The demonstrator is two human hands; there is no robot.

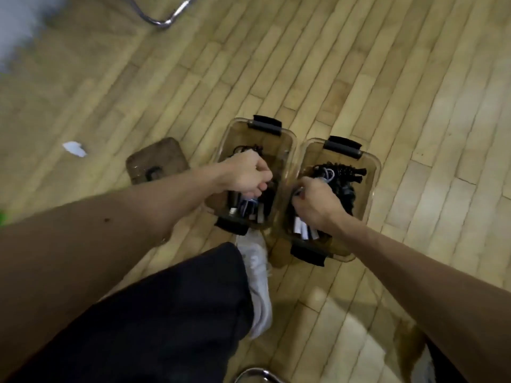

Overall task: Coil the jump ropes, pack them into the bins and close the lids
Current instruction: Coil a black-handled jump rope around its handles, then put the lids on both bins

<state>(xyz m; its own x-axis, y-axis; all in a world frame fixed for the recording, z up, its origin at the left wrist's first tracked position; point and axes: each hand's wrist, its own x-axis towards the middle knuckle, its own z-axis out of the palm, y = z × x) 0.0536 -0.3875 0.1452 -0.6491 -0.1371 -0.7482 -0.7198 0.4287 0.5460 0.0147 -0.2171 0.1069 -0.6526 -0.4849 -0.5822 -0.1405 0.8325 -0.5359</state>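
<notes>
Two bare forearms of ours stretch forward and down, above a dark trouser leg [166, 313] and a white shoe [257, 272] whose toe lies just on the near side of the left bin [243, 134]. Our left hand [246, 172] is sunk into that bin, knuckles up, wrist bent slightly inward. Its fingers are curled tight round the left rope bundle [249, 208], whose pale and dark handles show at the bin's near end.

Our right hand [315, 201] is turned back-upward, with the fingers [300, 193] curled under and pinching a pale cord of the right rope bundle [345, 178]. That bundle is a black beaded coil with white handles, lying inside the right bin [369, 172].

The right bin stands just to the right of the left bin, long sides touching. Both are clear brownish tubs, lidless, each with a black latch at the near and far ends. One loose lid [156, 161] lies flat on the wooden floor [359, 64] just to the left of the left bin. A white paper scrap [74, 149] lies farther left of it. Well beyond the left bin, a chrome chair frame [163, 20] curves over the boards.
</notes>
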